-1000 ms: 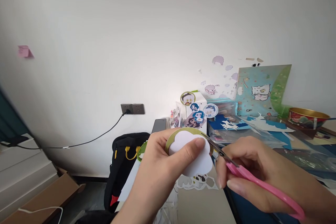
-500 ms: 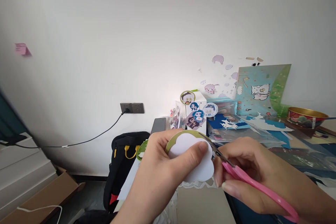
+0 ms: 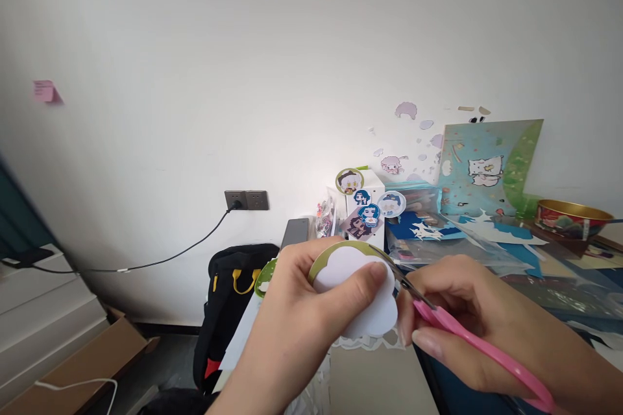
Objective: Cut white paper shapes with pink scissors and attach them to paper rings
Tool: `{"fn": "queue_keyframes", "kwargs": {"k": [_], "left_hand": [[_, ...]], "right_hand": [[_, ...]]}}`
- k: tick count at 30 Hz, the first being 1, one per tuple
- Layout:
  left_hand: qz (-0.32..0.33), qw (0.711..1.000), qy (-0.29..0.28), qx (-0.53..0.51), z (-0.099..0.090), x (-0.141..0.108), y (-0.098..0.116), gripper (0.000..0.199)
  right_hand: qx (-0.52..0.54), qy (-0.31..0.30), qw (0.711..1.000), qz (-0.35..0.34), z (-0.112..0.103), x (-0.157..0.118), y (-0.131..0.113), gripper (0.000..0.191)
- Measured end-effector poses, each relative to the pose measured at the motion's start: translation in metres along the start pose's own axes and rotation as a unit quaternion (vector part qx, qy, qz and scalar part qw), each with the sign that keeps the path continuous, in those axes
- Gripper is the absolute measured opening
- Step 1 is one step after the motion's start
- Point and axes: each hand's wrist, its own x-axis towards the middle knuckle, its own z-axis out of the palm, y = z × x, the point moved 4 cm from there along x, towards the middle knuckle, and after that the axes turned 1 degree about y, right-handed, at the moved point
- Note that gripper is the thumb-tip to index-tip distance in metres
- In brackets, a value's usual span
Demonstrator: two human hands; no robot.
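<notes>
My left hand (image 3: 316,311) pinches a paper cutout (image 3: 335,275), thumb pressed on its white scalloped face; an olive-green curved edge shows along the top and left. Pink-handled scissors (image 3: 452,324) are gripped by my right hand (image 3: 467,318), whose thumb and fingers are closed about the handles. The blades lie along the cutout's upper right edge, pointing up and left. My left fingers behind the paper are hidden. Beyond the hands, a white box (image 3: 374,181) carries several cartoon stickers, among them a round green-rimmed sticker (image 3: 349,181).
Plastic bags with blue paper scraps (image 3: 428,225) lie right, near a patterned sheet (image 3: 491,168) leaning on the wall and a red-gold bowl (image 3: 574,217). A black backpack (image 3: 233,311) stands left, below a wall socket (image 3: 246,200). A cardboard box (image 3: 87,363) is at lower left.
The whole view has shifted slightly, so the background sits a little further right. My hands, the cutout and the scissors keep nearly the same positions.
</notes>
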Motion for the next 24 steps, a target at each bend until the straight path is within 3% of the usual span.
{"fn": "queue_keyframes", "kwargs": {"k": [9,24], "left_hand": [[-0.019,0.999,0.015,0.021,-0.002,0.000,0.002,0.022],[0.007,0.999,-0.021,0.024,-0.004,0.000,-0.002,0.025]], "right_hand": [[-0.017,-0.001,1.000,0.005,0.000,-0.002,0.000,0.008],[-0.069,-0.006,0.997,-0.016,-0.003,-0.002,0.018,0.012]]}}
